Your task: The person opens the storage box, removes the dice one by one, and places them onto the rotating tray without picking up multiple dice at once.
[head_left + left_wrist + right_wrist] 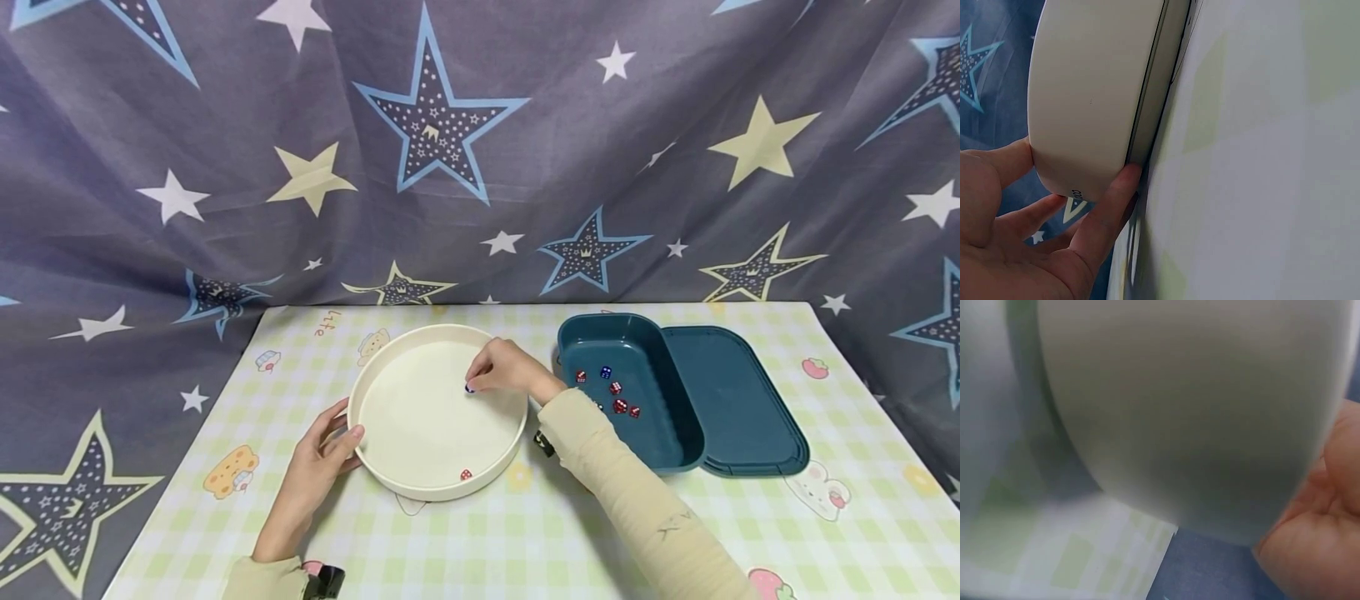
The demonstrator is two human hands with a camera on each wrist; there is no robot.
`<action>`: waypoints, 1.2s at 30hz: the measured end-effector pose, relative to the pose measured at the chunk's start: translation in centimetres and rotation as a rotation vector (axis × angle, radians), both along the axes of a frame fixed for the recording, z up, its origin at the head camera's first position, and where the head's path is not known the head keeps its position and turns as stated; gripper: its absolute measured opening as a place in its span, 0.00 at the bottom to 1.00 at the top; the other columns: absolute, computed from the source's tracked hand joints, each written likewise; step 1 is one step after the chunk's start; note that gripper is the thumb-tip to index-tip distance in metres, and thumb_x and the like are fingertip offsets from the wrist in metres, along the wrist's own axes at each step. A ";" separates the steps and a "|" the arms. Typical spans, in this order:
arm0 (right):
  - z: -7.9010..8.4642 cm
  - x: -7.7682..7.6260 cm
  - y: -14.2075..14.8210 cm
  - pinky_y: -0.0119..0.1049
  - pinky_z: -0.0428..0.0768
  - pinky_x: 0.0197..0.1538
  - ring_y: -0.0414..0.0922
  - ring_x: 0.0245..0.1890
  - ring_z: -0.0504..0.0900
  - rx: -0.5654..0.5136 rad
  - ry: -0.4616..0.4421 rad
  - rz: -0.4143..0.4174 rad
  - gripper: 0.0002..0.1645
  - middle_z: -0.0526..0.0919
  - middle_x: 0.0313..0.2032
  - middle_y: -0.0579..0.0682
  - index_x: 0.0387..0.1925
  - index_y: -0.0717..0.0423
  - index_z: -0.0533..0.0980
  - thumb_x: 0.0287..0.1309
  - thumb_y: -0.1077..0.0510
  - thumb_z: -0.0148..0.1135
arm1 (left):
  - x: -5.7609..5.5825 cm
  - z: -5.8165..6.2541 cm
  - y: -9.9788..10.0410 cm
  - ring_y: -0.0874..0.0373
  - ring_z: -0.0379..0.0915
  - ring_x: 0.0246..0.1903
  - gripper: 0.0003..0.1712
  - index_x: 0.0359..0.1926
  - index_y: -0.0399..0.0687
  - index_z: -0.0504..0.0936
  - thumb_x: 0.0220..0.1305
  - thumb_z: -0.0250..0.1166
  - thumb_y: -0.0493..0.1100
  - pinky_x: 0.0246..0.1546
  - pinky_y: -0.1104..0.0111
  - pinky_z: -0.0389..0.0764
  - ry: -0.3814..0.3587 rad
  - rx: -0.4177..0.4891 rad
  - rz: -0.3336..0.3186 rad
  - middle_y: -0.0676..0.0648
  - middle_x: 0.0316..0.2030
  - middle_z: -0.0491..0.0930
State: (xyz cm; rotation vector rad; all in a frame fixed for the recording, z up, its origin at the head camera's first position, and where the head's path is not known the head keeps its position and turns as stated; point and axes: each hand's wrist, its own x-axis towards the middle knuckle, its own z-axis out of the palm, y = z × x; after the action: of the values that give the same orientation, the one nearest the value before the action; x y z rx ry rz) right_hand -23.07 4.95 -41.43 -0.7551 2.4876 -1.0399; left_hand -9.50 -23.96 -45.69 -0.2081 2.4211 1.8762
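Observation:
A round cream tray [431, 492] with a raised rim sits on the table, a red die [466, 474] lying inside near its front edge. My left hand [318, 454] grips the tray's left side; its thumb [1013, 161] is at the rim and the other fingers lie against the outer wall and lower edge. Over the tray's right half, my right hand [508, 367] pinches a small blue die [469, 388], mostly covered by the fingertips. Whether that die touches the tray floor, I cannot tell. The right wrist view shows the tray's blurred outer wall [1179, 425] but not the die.
Right of the tray stands a dark teal box [686, 417] holding several red dice [620, 406] and a blue die [606, 372]; my right sleeve hides part of it. A matching lid [735, 400] lies against its right side. A star-patterned curtain [480, 225] hangs behind the checked tablecloth [420, 550].

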 end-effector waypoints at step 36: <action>3.1 0.5 2.7 0.28 0.83 0.43 0.39 0.35 0.82 -0.043 0.059 0.023 0.12 0.88 0.34 0.50 0.42 0.64 0.84 0.59 0.60 0.70 | 0.0 0.0 -0.1 0.74 0.77 0.48 0.37 0.76 0.49 0.56 0.73 0.60 0.49 0.47 0.73 0.86 0.010 0.014 -0.019 0.36 0.67 0.64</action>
State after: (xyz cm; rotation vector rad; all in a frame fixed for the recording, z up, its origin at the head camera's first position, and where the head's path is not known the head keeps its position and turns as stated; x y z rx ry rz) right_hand -22.59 7.66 -38.29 -0.8361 2.5069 -1.0816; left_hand -9.45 -24.09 -45.73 -0.1738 2.4073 1.8900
